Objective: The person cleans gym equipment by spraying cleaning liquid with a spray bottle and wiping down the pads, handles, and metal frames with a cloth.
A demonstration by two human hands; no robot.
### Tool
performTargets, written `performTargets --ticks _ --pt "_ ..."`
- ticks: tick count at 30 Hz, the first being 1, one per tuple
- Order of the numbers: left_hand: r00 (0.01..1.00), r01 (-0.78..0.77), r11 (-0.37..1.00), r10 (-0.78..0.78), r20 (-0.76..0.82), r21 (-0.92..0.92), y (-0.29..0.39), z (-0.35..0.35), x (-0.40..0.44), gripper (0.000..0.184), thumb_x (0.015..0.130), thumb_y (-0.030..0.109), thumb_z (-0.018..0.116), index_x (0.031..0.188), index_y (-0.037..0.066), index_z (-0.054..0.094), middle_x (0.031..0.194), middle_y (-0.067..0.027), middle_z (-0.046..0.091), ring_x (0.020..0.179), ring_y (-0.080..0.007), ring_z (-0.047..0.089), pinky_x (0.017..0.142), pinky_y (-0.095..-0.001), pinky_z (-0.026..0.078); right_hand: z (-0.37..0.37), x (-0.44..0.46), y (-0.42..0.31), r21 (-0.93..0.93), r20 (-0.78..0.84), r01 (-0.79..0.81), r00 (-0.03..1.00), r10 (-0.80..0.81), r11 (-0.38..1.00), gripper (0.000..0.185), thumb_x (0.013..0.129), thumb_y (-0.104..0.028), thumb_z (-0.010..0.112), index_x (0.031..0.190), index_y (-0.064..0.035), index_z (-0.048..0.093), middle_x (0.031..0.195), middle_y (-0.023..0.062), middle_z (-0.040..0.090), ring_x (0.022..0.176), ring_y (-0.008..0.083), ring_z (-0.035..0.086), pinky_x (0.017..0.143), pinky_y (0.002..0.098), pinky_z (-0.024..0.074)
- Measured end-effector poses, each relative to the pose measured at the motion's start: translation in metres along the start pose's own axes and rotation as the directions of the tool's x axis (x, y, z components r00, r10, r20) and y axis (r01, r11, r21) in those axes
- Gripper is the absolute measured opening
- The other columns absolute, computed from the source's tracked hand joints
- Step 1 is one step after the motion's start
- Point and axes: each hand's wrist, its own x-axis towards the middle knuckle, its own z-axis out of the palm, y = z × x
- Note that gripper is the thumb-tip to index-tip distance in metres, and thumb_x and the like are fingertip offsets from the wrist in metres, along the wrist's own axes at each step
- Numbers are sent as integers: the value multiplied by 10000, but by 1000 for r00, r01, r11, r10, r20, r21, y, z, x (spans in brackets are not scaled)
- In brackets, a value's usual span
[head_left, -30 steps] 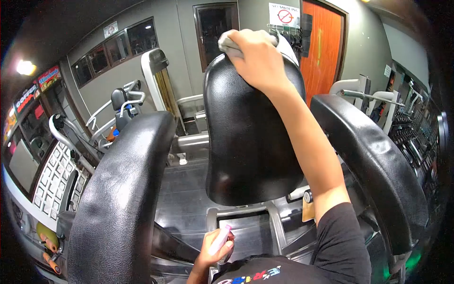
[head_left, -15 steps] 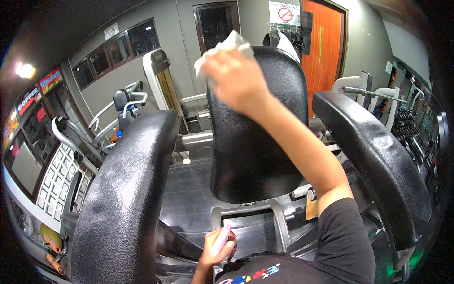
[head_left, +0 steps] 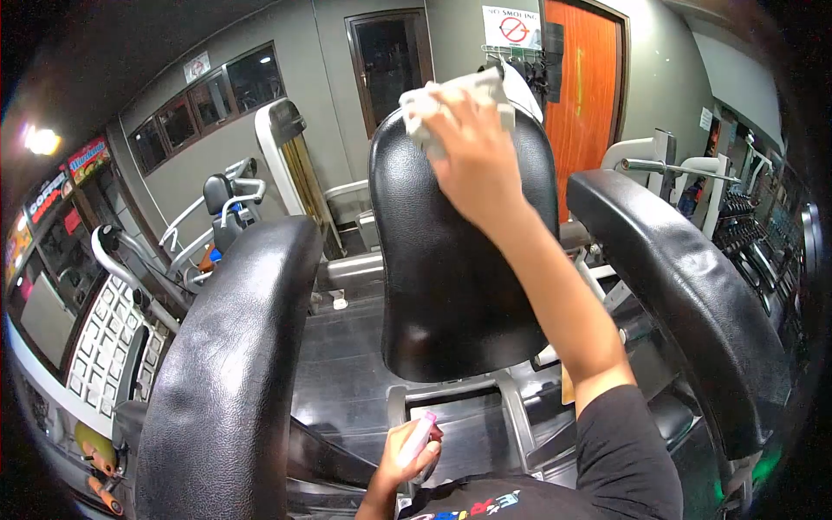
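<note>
My right hand (head_left: 472, 160) presses a crumpled light grey cloth (head_left: 494, 87) against the upper part of a black padded backrest (head_left: 459, 303). The fingers are bent over the cloth, near the top edge of the pad. Low in the view, my left hand (head_left: 405, 455) is wrapped round what looks like a spray bottle (head_left: 419, 440) with a white and pink head; most of its body is hidden by the hand and the angle. This hand is apart from the backrest, above the machine's grey metal frame (head_left: 511, 416).
Long black pads flank me, a left pad (head_left: 230, 355) and a right pad (head_left: 685, 260). Further back are a weight-stack machine (head_left: 282, 147), an orange wooden door (head_left: 582, 95) and a no-smoking sign (head_left: 511, 28). A dumbbell rack (head_left: 741, 225) stands at the far right.
My right hand has moved the cloth to the right across the top of the backrest. The left hand keeps its hold, a little further right and lower. The view has shifted slightly.
</note>
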Motion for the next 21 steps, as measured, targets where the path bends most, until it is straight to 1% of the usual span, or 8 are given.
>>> performTargets --ticks 2,8,10,13,14,16,20,21 --pt "1000 26 999 -26 3 -28 -1 1 3 216 824 190 676 930 8 629 804 -111 642 705 -244 631 672 -343 505 -13 -47 -27 -95 140 114 985 -100 989 411 780 -146 658 1164 -259 568 1287 21 547 1208 272 500 965 424 487" --pt "1000 8 999 -8 4 -34 -8 -1 1 269 843 251 663 916 -5 626 793 -118 636 734 -269 632 692 -360 496 -45 -213 -71 153 196 115 970 -144 982 497 732 -337 741 1202 -360 582 1367 -54 505 1317 218 426 1054 462 446" --pt "1000 -3 1000 3 2 -16 -5 -5 0 279 850 261 653 914 -8 623 798 -126 635 736 -284 633 690 -360 495 -47 -170 -53 188 210 102 967 -141 977 389 740 -266 742 1108 -337 638 1373 -44 515 1308 232 442 1046 462 451" --pt "999 -16 998 14 -36 -65 -13 -2 -2 397 840 362 674 892 -29 627 767 -111 633 647 -178 632 605 -305 497 -34 -88 -16 17 138 49 989 -51 999 409 748 -65 685 1103 -256 619 1376 38 532 1317 296 452 1025 445 433" --pt "999 -18 997 15 -36 -70 -11 -1 0 397 840 362 674 892 -29 627 767 -111 633 647 -178 632 605 -305 497 -33 -58 -9 -87 109 39 994 -30 995 409 749 -79 695 1115 -235 603 1376 48 532 1300 302 469 965 446 471" --pt "998 -42 999 41 -43 -3 -4 -2 5 415 830 393 669 867 -18 626 763 -118 632 650 -203 627 613 -327 487 -12 -24 1 10 -44 -22 999 23 1000 377 761 -83 696 1100 -212 594 1341 64 546 1272 328 490 868 460 521" --pt "997 -75 997 76 -25 16 3 -2 8 396 828 385 653 839 -10 620 760 -120 630 672 -244 625 642 -353 481 -14 -74 -44 -29 89 -66 994 69 997 392 772 -88 708 1130 -219 614 1326 86 552 1245 375 484 1012 448 423" --pt "994 -102 995 101 52 13 1 -8 8 216 825 193 660 904 -3 614 793 -126 626 704 -289 621 663 -371 491 -17 -104 -59 30 116 -50 992 46 998 423 754 -149 729 1143 -272 616 1343 57 534 1271 332 465 1004 453 441"
